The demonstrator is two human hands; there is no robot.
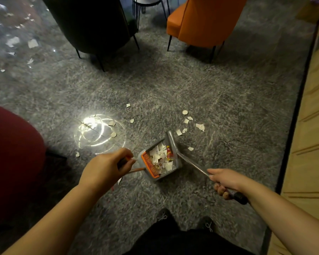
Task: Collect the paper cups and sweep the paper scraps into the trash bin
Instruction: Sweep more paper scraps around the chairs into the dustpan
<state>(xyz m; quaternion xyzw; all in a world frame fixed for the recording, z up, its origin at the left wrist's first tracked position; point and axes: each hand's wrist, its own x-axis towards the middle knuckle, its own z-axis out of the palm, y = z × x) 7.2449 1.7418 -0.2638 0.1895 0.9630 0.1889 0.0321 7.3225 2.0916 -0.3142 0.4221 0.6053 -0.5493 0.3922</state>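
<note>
A grey dustpan (177, 162) with an orange comb edge sits in front of me, holding several white paper scraps and a few coloured bits. My left hand (107, 166) grips the dustpan's thin orange handle at its left. My right hand (226, 183) grips a long grey broom handle (191, 163) that runs up to the pan's right side, where the broom head (171, 142) rests. Loose paper scraps (199, 126) lie on the grey carpet just beyond the pan. More scraps (112, 134) lie to the left near a bright light patch. No paper cup or trash bin is in view.
A dark chair (92, 24) and an orange chair (204, 21) stand at the far side. A dark red seat (13, 159) is at my left. A wooden floor strip (313, 126) borders the carpet on the right. More scraps (32, 43) lie on the shiny surface at far left.
</note>
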